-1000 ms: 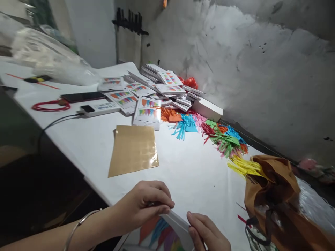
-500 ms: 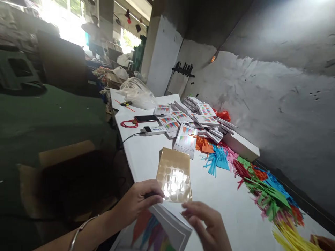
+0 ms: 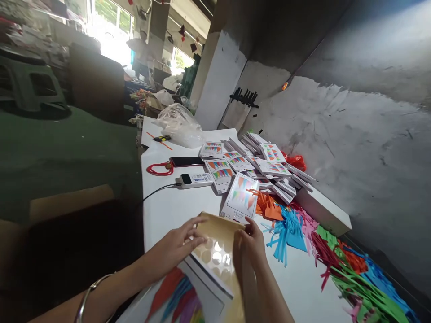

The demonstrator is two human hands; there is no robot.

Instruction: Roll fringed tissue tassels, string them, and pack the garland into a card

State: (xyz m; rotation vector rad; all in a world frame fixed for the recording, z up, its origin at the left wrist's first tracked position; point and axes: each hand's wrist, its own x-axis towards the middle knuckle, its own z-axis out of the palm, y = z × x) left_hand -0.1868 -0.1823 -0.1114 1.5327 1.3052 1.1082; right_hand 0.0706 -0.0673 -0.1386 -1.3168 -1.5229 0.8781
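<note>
A tan sheet of round clear stickers [image 3: 217, 258] lies between my hands, its top edge bent up and its face shiny. My left hand [image 3: 185, 237] has its fingers curled at the sheet's left edge, pinching it. On the right edge, near the top corner, my right hand [image 3: 252, 242] is closed around the sheet; part of its grip is hidden. Below the sheet, close to me, is a white box printed with coloured tassels [image 3: 191, 296], partly cut off by the frame. Just beyond the sheet a flat bunting box [image 3: 240, 197] rests on the table.
A pile of bunting boxes [image 3: 266, 163] covers the table's far right. Coloured paper tassels [image 3: 289, 229] run along the right side by the wall. A phone [image 3: 188, 161], a white device with a cable [image 3: 197, 180], a cutter [image 3: 162, 138] and a plastic bag [image 3: 180, 123] lie farther left.
My right hand has moved forward from the sheet's lower edge to its upper right and taken hold there. The sheet is now bent and nearer me. The view has shifted slightly.
</note>
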